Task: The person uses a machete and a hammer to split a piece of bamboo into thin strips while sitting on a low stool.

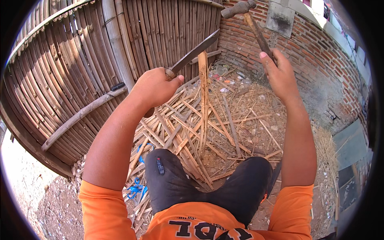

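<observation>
Hammer [259, 34] gripped high by right fingers [282, 61], knife [193, 54] by left fingers [175, 82] near upright stick [204, 88], for swing room, I judge.

A person in an orange shirt [192, 218] grips a knife [195, 53] in the left hand [158, 89] and holds a hammer [255, 30] aloft in the right hand [280, 76]. The knife slants near the top of an upright stick [204, 88]. Split wood [188, 149] litters the ground [276, 128] beside a bamboo fence [92, 52] and a brick wall [320, 52].
</observation>
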Demonstrator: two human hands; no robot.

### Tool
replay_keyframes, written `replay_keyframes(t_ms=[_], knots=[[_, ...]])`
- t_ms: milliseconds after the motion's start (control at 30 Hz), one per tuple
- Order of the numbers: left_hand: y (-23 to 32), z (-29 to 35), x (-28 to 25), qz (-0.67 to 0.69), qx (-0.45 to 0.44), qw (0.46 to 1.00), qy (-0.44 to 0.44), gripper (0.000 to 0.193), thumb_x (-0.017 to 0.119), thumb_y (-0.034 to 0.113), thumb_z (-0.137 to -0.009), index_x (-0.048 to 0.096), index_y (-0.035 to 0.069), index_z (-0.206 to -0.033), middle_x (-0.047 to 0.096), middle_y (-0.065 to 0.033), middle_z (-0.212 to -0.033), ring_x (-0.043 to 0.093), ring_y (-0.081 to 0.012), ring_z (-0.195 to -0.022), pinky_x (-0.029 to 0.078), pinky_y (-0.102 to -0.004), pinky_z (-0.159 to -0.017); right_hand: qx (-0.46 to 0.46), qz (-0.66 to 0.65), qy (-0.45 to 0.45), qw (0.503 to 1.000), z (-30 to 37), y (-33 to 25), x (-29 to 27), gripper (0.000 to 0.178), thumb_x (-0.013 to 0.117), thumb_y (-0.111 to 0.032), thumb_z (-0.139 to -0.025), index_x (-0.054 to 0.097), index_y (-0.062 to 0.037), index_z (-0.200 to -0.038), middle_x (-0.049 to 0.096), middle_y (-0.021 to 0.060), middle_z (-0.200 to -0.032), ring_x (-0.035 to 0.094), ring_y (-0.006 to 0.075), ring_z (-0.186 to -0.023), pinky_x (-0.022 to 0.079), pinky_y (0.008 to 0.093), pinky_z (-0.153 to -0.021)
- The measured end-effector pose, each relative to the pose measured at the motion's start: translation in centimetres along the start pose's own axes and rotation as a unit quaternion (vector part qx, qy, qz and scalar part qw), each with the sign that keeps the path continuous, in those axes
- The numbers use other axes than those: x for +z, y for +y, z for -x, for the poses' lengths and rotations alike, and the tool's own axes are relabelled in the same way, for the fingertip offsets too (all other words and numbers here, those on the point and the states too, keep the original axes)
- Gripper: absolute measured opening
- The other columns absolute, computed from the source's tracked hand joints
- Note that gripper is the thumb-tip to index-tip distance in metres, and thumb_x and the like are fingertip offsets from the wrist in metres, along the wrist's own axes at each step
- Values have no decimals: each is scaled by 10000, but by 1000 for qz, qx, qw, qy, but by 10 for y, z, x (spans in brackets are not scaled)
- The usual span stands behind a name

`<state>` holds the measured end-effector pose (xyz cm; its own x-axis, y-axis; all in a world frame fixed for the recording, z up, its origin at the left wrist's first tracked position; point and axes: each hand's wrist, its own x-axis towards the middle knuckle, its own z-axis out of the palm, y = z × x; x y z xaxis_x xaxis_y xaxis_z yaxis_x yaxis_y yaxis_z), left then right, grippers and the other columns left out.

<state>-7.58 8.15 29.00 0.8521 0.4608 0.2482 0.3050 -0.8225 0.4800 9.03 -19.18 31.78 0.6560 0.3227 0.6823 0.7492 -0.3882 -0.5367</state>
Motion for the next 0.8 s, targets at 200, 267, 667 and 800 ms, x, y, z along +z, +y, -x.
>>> replay_keyframes(t_ms=[200,267,667,800], knots=[[8,-6,-13,-49,13,998,-20,629,630,527,-951,650,-101,-978,675,-219,-792,705,-351,-825,528,-451,-787,-163,172,69,969,-34,-34,-38,439,592,-441,-1022,641,-38,-1187,632,124,-794,593,244,-723,465,403,-696],[15,-1,-16,-67,12,997,-38,560,546,488,-997,693,-53,-1012,688,-239,-828,696,-396,-846,536,-488,-823,-143,215,19,966,-27,-41,-28,428,588,-430,-1023,645,-51,-1213,669,146,-839,639,288,-773,488,427,-732],[18,11,-21,-81,6,995,-60,532,489,468,-1024,718,-8,-1088,681,-242,-849,683,-410,-900,524,-505,-871,-159,234,7,959,-28,-40,-3,401,554,-383,-1037,656,-91,-1293,725,179,-987,694,364,-931,532,479,-837],[8,8,-15,-51,16,999,-6,652,620,532,-955,645,-116,-884,636,-187,-734,681,-303,-749,524,-450,-751,-166,347,-80,920,-27,-63,-1,402,533,-376,-1048,660,-49,-1245,721,195,-976,693,379,-922,535,489,-829]])
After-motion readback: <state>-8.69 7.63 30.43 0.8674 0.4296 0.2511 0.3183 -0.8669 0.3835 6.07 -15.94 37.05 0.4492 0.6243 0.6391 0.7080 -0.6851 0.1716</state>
